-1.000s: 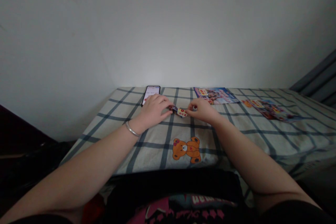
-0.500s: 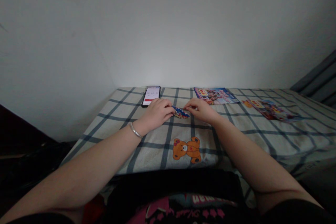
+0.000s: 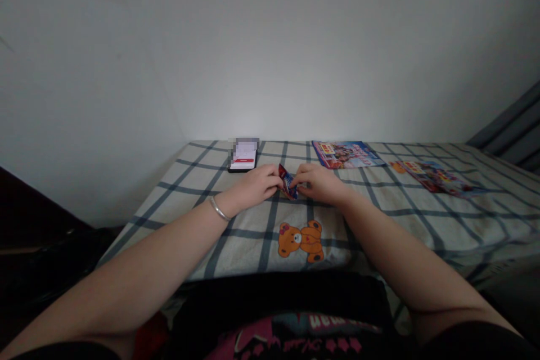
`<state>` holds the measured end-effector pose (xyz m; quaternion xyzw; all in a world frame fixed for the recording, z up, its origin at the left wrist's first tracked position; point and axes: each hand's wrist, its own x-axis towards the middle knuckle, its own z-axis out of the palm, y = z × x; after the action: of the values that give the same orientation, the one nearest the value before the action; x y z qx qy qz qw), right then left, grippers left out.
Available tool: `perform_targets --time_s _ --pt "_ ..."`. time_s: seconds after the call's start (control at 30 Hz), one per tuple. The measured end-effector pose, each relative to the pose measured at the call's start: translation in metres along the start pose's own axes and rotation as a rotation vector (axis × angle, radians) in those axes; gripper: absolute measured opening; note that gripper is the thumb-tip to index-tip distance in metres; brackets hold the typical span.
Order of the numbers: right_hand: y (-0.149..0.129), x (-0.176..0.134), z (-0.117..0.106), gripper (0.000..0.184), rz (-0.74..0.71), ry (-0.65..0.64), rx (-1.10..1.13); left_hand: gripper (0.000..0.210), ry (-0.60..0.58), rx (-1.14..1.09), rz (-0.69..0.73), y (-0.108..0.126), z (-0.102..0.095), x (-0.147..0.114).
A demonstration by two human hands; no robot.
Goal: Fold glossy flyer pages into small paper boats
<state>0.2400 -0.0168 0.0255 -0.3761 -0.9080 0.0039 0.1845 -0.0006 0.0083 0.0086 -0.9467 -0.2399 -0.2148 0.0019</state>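
Both your hands are engaged at the middle of the checked cloth [image 3: 248,242], one on each side of a small printed piece [image 3: 288,182]. Your left hand [image 3: 256,184] pinches the piece at its left edge, thumb and fingers closed on it. Your right hand [image 3: 321,183] has its fingertips closed on the opposite edge; the fingers hide part of that side, so you cannot read the exact grip there. The piece stands tilted between the two sets of fingertips, a pointed corner up and away from you, red and dark blue with pale markings. Whether its lower edge touches the cloth: cannot tell. The small print on it is too blurred to read.

Your left wrist carries a silver bracelet [image 3: 220,209]. Just beyond your left hand lies a phone [image 3: 244,156], face up, a red bar near the lower end of its lit screen; its upper part is pixelated. Beyond your right hand, near the wall [image 3: 270,45], a colourful printed sheet [image 3: 348,154] lies flat. A second printed sheet [image 3: 441,178] lies further right and nearer to you, apart from the first.

Between your forearms, on your side of the piece, the cloth shows an orange bear print [image 3: 300,241]. Grey folded fabric [image 3: 512,124] slopes in at the far right. At the lower edge you see your black shirt [image 3: 278,292] with pink print.
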Motion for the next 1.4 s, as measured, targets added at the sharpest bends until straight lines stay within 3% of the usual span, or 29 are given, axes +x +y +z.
perform_targets --time_s 0.13,0.43,0.6,1.17,1.4 --pt "-0.004 0.002 -0.001 0.022 -0.041 -0.068 -0.099 0.020 0.014 0.082 0.044 -0.001 0.003 0.001" --pt "-0.003 0.005 -0.002 0.017 -0.140 -0.079 -0.284 0.018 0.042 0.178 0.082 -0.002 0.005 0.002" --pt "-0.004 0.006 -0.002 0.019 -0.142 -0.085 -0.279 0.018 0.055 0.263 0.092 0.000 0.003 0.005" --pt "-0.007 0.002 -0.011 0.020 -0.054 -0.162 -0.230 0.018 0.002 0.314 0.136 -0.001 -0.009 0.004" --pt "-0.007 -0.001 -0.007 0.027 0.080 -0.051 -0.070 0.016 0.032 0.335 0.119 0.000 -0.010 0.001"
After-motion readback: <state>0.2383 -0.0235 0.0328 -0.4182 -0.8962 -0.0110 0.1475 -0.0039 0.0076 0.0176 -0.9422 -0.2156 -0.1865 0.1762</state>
